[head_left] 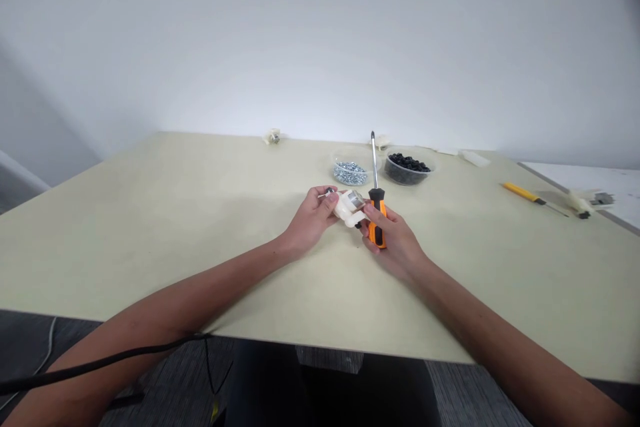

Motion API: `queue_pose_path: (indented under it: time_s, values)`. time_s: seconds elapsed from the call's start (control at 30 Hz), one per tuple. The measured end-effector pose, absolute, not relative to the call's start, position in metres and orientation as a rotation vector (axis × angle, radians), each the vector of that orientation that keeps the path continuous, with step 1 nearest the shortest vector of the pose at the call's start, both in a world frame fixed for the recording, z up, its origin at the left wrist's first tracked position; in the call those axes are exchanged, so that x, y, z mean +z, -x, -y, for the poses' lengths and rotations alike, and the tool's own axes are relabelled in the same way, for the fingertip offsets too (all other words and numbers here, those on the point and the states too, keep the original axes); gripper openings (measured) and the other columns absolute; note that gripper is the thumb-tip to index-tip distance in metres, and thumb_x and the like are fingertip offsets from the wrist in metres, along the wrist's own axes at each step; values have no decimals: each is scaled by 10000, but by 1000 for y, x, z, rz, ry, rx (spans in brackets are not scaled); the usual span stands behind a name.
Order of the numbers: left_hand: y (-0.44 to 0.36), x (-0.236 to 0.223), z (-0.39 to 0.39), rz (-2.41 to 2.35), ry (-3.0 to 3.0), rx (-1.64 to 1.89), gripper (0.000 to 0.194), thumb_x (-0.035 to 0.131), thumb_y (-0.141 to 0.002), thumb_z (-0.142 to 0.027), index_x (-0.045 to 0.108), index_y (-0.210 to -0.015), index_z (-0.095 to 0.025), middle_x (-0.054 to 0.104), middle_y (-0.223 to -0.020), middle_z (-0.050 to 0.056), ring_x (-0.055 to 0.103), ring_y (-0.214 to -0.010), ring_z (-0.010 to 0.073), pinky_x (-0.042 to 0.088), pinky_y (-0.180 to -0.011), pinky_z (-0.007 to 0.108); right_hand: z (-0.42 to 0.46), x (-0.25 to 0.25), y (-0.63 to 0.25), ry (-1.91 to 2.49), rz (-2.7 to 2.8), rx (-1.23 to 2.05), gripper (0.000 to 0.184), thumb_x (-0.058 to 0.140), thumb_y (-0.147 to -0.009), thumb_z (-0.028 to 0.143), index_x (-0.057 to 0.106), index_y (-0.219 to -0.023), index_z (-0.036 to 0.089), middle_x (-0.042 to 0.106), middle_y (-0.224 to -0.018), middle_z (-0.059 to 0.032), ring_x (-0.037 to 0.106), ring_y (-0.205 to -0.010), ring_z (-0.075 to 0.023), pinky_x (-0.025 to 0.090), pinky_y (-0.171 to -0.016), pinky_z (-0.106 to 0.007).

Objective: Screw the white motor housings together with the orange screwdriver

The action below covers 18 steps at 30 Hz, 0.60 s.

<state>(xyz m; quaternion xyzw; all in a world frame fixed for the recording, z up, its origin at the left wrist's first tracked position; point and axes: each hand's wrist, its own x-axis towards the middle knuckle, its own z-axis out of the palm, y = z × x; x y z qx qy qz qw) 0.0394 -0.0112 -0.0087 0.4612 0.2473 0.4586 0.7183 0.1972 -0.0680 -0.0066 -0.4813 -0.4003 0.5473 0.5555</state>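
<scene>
Head view shows a person working with both bare hands above the middle of a pale desk (165, 213). The left hand (307, 225) pinches the left end of a white part (344, 211) between thumb and fingers, close to a small black piece (329, 191) at that end. A silvery metal cylinder (355, 199) sits in the white part, on its upper right side. The right hand (400, 237) has its fingers curled around the orange and black handle of a screwdriver (378, 227), whose shaft points upward in view, while its thumb and fingertips meet the right end of the white part. Beyond the hands, a clear bowl (335, 160) holds small silvery pieces (350, 172), and just to its right another clear bowl (433, 166) holds black pieces (407, 162). Farther right lie a yellow-handled tool (521, 191) and, near its tip, a second white part with metal on it (580, 203). A small whitish object (273, 137) rests at the desk's back edge, left of the bowls. At lower left, a black cable (100, 365) crosses over the left forearm.
</scene>
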Motion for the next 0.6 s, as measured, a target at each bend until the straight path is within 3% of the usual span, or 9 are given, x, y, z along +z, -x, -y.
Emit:
queue_pose_path:
  time_s: [0.23, 0.4, 0.6]
  values:
    - [-39, -19, 8, -638, -1071, 990, 306, 670, -872, -333, 468, -1015, -153, 609, -1209, 128, 631, -1055, 183, 509, -976, 439, 64, -12, -203, 1253, 1042, 1259, 319, 740, -751, 404, 514, -795, 184, 493, -603, 44, 376, -433, -50, 256, -432, -238]
    - [-31, -12, 4, -669, -1204, 967, 364, 734, -807, -366, 493, -968, -145, 608, -1241, 142, 619, -1063, 194, 491, -987, 465, 64, -14, -205, 1340, 1104, 1157, 302, 724, -756, 414, 529, -815, 191, 501, -583, 49, 416, -414, -71, 285, -452, -257]
    - [-24, -8, -4, -844, -1293, 931, 293, 764, -762, -284, 554, -874, -112, 646, -945, 69, 633, -886, 158, 507, -951, 452, 65, -11, -202, 1437, 1140, 1106, 329, 707, -751, 465, 537, -823, 193, 491, -573, 46, 408, -425, -78, 299, -454, -255]
